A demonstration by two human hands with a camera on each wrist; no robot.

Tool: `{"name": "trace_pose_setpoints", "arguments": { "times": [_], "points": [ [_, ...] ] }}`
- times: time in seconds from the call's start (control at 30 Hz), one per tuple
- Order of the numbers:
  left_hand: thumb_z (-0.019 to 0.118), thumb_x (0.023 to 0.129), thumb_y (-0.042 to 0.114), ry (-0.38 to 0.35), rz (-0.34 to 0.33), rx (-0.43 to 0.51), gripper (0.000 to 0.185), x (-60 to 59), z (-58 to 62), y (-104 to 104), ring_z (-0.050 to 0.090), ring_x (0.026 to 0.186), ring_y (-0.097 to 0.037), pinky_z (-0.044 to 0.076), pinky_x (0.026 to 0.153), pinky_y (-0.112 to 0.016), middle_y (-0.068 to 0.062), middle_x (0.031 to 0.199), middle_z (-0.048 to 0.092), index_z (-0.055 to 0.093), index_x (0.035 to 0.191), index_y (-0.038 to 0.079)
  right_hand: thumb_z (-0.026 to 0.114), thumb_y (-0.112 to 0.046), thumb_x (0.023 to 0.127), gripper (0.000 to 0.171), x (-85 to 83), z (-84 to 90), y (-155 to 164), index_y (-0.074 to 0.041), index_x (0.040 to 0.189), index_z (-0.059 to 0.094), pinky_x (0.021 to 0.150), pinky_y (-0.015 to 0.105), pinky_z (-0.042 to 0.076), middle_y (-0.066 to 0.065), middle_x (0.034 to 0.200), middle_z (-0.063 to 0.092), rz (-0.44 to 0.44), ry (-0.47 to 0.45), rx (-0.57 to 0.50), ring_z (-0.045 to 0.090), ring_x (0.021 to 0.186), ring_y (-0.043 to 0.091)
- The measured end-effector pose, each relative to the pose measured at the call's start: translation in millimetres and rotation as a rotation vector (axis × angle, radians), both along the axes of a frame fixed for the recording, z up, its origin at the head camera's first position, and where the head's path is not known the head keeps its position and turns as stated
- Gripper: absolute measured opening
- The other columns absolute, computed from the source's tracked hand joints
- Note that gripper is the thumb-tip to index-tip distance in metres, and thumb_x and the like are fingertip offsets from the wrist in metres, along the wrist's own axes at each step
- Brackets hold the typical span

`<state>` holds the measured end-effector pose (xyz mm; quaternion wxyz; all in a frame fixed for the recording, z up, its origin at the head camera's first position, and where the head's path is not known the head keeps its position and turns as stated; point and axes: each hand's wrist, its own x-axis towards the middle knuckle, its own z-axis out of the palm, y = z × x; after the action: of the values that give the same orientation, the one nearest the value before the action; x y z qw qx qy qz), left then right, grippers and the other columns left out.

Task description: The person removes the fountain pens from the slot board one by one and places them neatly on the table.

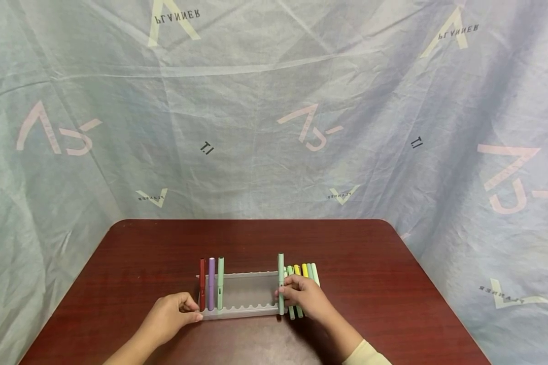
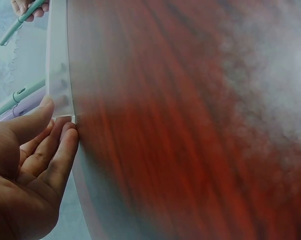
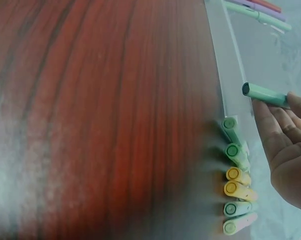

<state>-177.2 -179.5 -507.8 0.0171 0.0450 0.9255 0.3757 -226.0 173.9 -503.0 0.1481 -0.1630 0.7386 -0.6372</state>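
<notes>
A clear pen rack [image 1: 244, 313] with scalloped edges lies on the table. Across its left end lie a red pen [image 1: 202, 284], a purple pen [image 1: 211, 284] and a light green pen [image 1: 220, 283]. My left hand [image 1: 171, 315] pinches the rack's near left corner between thumb and fingers; the left wrist view shows this grip on the rack's edge [image 2: 58, 40]. Over the rack's right end my right hand [image 1: 307, 296] pinches another green pen [image 1: 280, 268] between thumb and fingers. In the right wrist view this green pen [image 3: 265, 95] is held above the rack.
Right of the rack, several green, yellow and pale pens lie side by side, among them a yellow pen [image 1: 305, 269] and a whitish pen [image 3: 239, 223]. The reddish-brown table [image 1: 370, 304] is bordered by a hanging grey printed cloth [image 1: 255, 101].
</notes>
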Motion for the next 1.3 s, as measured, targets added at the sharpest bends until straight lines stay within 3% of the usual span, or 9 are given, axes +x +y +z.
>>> {"name": "trace_pose_setpoints", "arguments": {
  "times": [0.27, 0.67, 1.1, 1.3],
  "points": [
    [0.083, 0.076, 0.028, -0.007, 0.008, -0.009, 0.018, -1.3, 0.1, 1, 0.056, 0.07, -0.002, 0.045, 0.064, -0.023, 0.016, 0.075, 0.066, 0.064, 0.076, 0.024, 0.061, -0.012, 0.097, 0.027, -0.4, 0.9, 12, 0.012, 0.108, 0.056, 0.082, 0.042, 0.057, 0.035, 0.106, 0.066, -0.01, -0.014, 0.007, 0.067, 0.099, 0.045],
    [0.082, 0.077, 0.028, -0.008, -0.004, -0.007, 0.017, -2.7, -1.8, 0, 0.056, 0.07, -0.003, 0.045, 0.064, -0.023, 0.016, 0.074, 0.065, 0.065, 0.076, 0.025, 0.064, -0.013, 0.096, 0.031, -4.3, 2.3, 39, 0.011, 0.113, 0.054, 0.079, 0.042, 0.058, 0.032, 0.105, 0.068, -0.092, -0.012, 0.057, 0.068, 0.098, 0.042],
    [0.082, 0.077, 0.03, -0.001, -0.008, -0.015, 0.018, -2.3, -2.2, 0, 0.055, 0.07, -0.002, 0.045, 0.064, -0.023, 0.017, 0.074, 0.064, 0.064, 0.076, 0.025, 0.064, -0.017, 0.096, 0.035, -8.4, 6.6, 71, 0.009, 0.118, 0.057, 0.075, 0.043, 0.058, 0.022, 0.106, 0.063, -0.274, -0.011, 0.121, 0.065, 0.082, 0.023],
    [0.082, 0.077, 0.029, 0.0, -0.008, -0.005, 0.018, -2.4, -1.7, 0, 0.056, 0.07, -0.001, 0.045, 0.064, -0.022, 0.017, 0.074, 0.065, 0.065, 0.076, 0.025, 0.063, -0.017, 0.096, 0.035, -11.0, 7.9, 86, 0.009, 0.119, 0.057, 0.074, 0.041, 0.058, 0.025, 0.106, 0.062, -0.323, -0.036, 0.118, 0.065, 0.083, 0.027]
  ]
}}
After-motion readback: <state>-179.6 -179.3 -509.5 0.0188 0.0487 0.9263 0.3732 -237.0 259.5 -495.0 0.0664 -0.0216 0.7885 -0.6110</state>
